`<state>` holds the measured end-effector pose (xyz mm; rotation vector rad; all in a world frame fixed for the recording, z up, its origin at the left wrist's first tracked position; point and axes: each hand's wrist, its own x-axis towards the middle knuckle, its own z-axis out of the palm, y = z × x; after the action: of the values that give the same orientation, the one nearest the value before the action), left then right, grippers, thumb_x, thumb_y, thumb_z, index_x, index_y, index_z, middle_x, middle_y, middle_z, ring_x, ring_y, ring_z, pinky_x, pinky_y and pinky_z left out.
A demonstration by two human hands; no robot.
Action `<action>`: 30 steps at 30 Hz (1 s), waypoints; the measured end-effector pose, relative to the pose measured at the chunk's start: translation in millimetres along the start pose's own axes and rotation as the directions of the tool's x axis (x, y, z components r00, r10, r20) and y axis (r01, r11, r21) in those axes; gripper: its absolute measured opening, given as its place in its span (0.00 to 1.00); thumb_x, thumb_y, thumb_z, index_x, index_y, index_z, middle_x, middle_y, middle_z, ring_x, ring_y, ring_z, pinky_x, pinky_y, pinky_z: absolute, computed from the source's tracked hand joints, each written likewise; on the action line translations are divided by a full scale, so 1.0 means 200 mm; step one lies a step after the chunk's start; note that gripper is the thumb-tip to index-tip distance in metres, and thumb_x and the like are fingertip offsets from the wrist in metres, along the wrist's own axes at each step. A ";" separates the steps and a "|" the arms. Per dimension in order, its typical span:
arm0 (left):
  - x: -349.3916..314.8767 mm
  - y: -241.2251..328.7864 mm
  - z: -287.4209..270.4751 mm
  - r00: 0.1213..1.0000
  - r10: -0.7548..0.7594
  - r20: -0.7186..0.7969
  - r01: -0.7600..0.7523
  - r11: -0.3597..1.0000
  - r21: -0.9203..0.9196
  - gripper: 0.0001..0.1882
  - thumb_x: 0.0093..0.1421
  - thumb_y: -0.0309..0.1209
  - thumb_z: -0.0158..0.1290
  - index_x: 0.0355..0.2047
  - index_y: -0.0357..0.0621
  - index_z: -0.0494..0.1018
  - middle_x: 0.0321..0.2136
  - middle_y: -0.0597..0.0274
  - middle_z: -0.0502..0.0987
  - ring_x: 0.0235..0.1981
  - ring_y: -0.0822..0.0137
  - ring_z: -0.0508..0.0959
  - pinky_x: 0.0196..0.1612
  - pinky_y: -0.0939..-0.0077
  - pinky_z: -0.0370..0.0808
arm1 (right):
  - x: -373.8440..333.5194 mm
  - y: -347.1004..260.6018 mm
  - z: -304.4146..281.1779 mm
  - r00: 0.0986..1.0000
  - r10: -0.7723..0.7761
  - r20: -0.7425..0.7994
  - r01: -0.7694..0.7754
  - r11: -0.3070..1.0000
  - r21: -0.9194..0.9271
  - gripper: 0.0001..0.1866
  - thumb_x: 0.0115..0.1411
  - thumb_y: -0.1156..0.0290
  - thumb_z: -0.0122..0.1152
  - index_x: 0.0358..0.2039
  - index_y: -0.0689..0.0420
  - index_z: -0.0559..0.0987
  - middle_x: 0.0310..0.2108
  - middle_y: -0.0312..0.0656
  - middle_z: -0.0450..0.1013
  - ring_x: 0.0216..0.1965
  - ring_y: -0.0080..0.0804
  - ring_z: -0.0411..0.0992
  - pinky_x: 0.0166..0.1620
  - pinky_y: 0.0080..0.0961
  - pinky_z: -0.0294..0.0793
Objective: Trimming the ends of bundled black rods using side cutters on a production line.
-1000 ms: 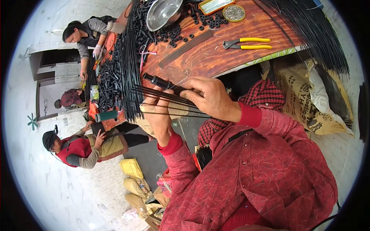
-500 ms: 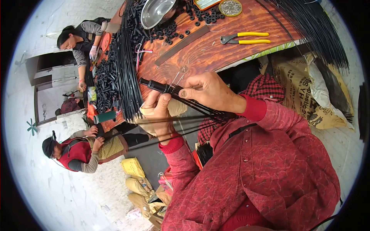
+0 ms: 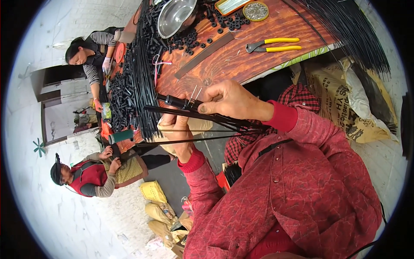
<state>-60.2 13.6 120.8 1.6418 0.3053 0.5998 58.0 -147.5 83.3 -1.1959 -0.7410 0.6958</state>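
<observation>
While at a wood-grained table [image 3: 241, 64], white wall [image 3: 60, 216] beyond, left hand [image 3: 180, 124] and right hand [image 3: 235, 101] tight around a black tube [image 3: 176, 102].

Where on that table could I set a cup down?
Best guess: the table between the brown bar and yellow-handled pliers, mostly bare wood; another patch separates pliers and round dish. Crowded: the left side, with black rods and plastic parts, and by the near edge, where left hand and right hand hold a black tube.
</observation>
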 end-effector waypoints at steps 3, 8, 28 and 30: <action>0.00 0.04 0.03 0.997 -0.063 0.037 0.064 0.997 -0.040 0.19 0.56 0.20 0.60 0.49 0.29 0.75 0.41 0.52 0.80 0.41 0.66 0.78 0.50 0.73 0.73 | 0.01 0.03 -0.02 0.999 0.026 0.036 -0.028 0.999 0.036 0.12 0.59 0.64 0.68 0.27 0.61 0.81 0.21 0.26 0.70 0.26 0.13 0.66 0.30 0.19 0.66; 0.02 0.06 0.01 0.995 -0.026 0.101 0.007 0.982 0.191 0.18 0.58 0.25 0.56 0.49 0.28 0.75 0.39 0.54 0.80 0.39 0.67 0.78 0.49 0.74 0.72 | 0.02 0.04 -0.04 0.978 0.155 0.138 -0.186 0.951 0.246 0.13 0.60 0.62 0.67 0.27 0.60 0.82 0.20 0.24 0.70 0.24 0.14 0.65 0.29 0.19 0.64; 0.08 0.02 0.04 0.957 -0.017 0.291 0.004 0.999 0.043 0.24 0.65 0.29 0.52 0.57 0.25 0.66 0.50 0.45 0.76 0.47 0.59 0.79 0.52 0.70 0.75 | -0.01 0.07 0.02 0.994 -0.098 -0.043 0.106 0.952 0.287 0.11 0.60 0.69 0.66 0.25 0.60 0.76 0.22 0.27 0.69 0.27 0.14 0.65 0.31 0.19 0.65; 0.08 -0.01 0.02 0.966 -0.087 0.244 0.075 0.996 0.057 0.25 0.64 0.28 0.52 0.59 0.27 0.64 0.47 0.48 0.77 0.46 0.62 0.79 0.50 0.72 0.76 | -0.02 0.04 0.03 0.999 -0.053 -0.005 0.051 0.937 0.347 0.09 0.61 0.72 0.64 0.26 0.61 0.76 0.22 0.27 0.69 0.27 0.11 0.65 0.30 0.16 0.65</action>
<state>-45.5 18.5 122.6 1.7200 0.2046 0.3239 51.3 -145.2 75.4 -0.8492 -0.6204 0.7499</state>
